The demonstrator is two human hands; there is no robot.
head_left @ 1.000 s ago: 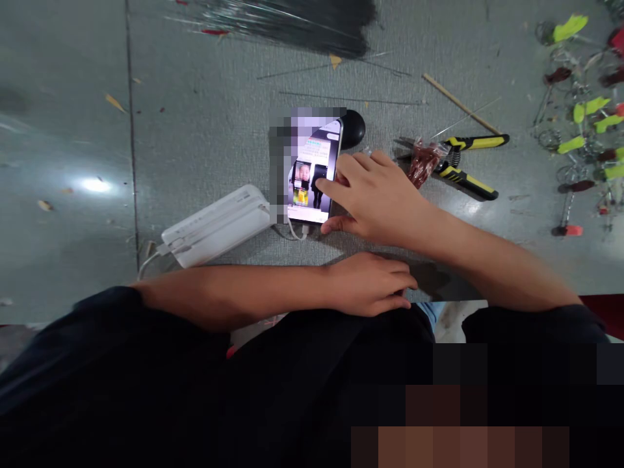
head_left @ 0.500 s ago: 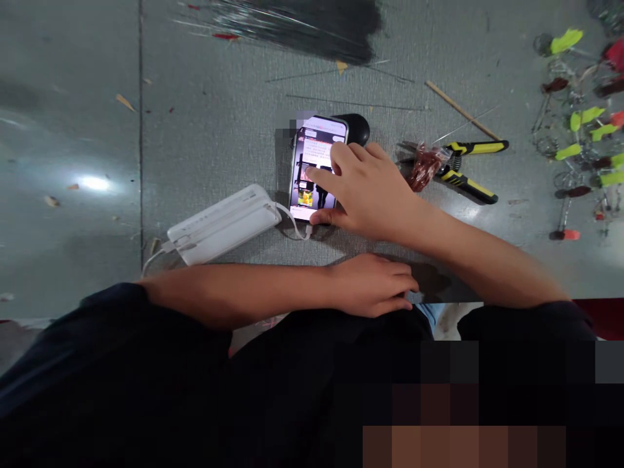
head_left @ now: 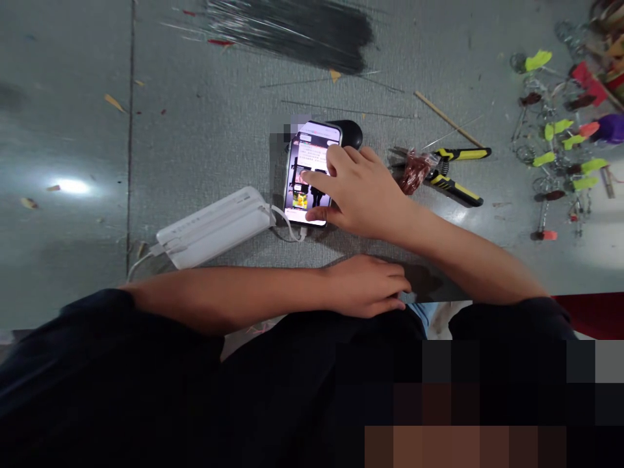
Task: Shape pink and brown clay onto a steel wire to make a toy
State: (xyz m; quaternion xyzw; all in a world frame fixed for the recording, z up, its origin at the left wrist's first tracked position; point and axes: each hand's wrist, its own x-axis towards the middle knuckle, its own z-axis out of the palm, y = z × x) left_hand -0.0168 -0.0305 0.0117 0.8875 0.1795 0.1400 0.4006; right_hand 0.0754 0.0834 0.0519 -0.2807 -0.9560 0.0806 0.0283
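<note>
A lit phone (head_left: 307, 162) stands propped on the grey table against a black rounded object (head_left: 350, 132). My right hand (head_left: 361, 192) lies over the phone's right side, its index finger stretched onto the screen and its thumb at the phone's lower edge; it holds nothing. My left hand (head_left: 368, 286) rests flat at the table's near edge with its fingers together and extended, empty. A white power bank (head_left: 214, 226) lies left of the phone, joined to it by a short white cable.
Yellow-and-black pliers (head_left: 451, 172) lie right of the phone beside a small bag of reddish bits (head_left: 414, 169). A bundle of thin dark wires (head_left: 292, 29) lies at the back. Wire pieces with yellow-green tags (head_left: 560, 143) crowd the far right. A thin wooden stick (head_left: 446, 118) lies behind the pliers.
My right index finger has slid up and left across the phone screen, and the screen content has changed. My left hand has stayed where it was.
</note>
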